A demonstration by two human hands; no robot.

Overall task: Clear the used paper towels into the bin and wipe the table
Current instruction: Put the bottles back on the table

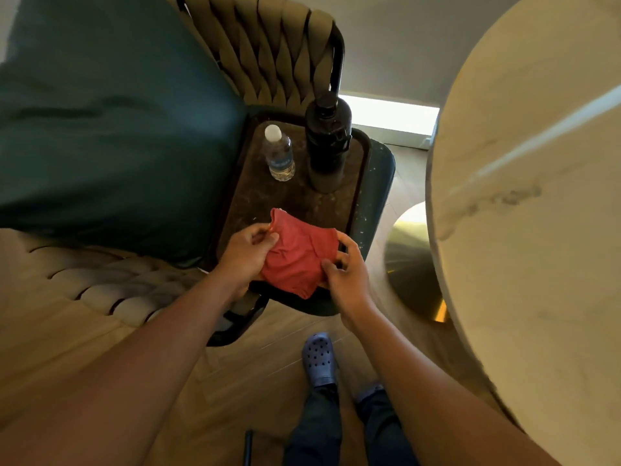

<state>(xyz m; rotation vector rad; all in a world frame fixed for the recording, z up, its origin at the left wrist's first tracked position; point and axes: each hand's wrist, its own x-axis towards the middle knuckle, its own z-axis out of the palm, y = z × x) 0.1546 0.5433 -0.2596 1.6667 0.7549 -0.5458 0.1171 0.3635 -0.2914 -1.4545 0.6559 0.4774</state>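
Head view: dark tray (364, 183) on the chair seat holds a clear water bottle (280, 155), white cap, blue label unreadable, and a black flask (326, 142), both upright. My left hand (246, 253) pinches the red cloth (300, 255) at its left edge, my right hand (347, 275) pinches its right edge, cloth held over the tray's near end. Marble table (537, 213) to my right.

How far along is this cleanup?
No paper towels or bin show here, so that part can't be judged. In hand: both hands, left hand and right hand, hold a red cloth over a tray carrying a water bottle and black flask. Apparently left: wiping the round table.
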